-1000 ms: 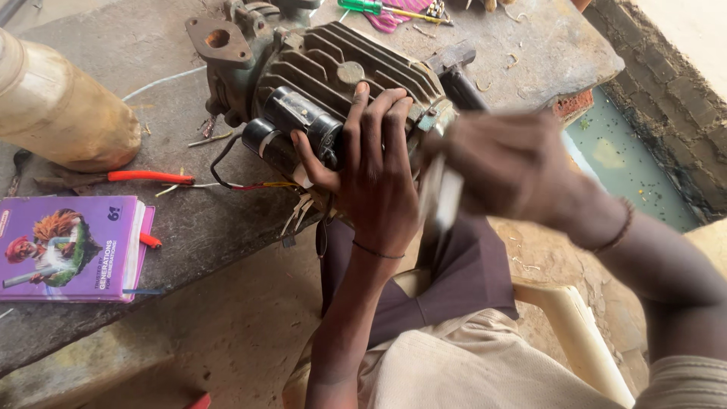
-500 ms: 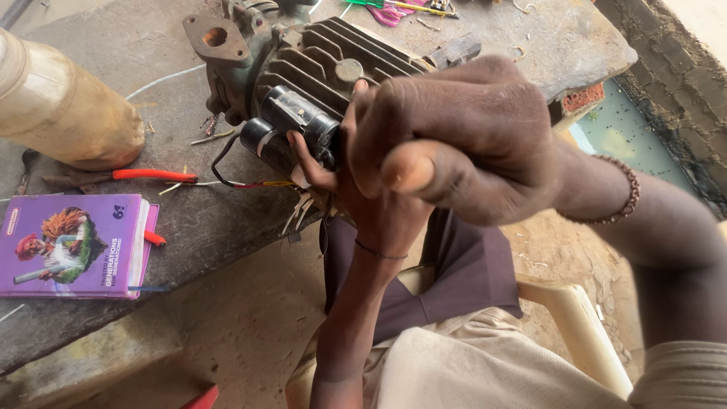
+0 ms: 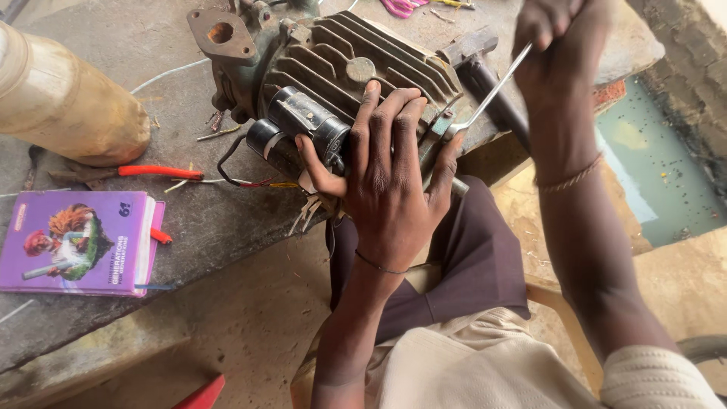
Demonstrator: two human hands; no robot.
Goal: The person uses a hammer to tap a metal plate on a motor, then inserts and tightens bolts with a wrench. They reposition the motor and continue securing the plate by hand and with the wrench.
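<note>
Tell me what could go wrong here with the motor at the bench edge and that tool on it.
The tool in the right hand could slip off the motor toward the left hand's fingers, which are pressed close by. The loose wires under the left hand might snag. The motor could tip off the bench.

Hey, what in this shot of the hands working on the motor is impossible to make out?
Head view:
- Metal tool: its tip lies behind the motor edge; its handle is buried in the right hand.
- Motor side: covered by the left hand.
- Pink-handled tool: cut by the top edge.
</note>
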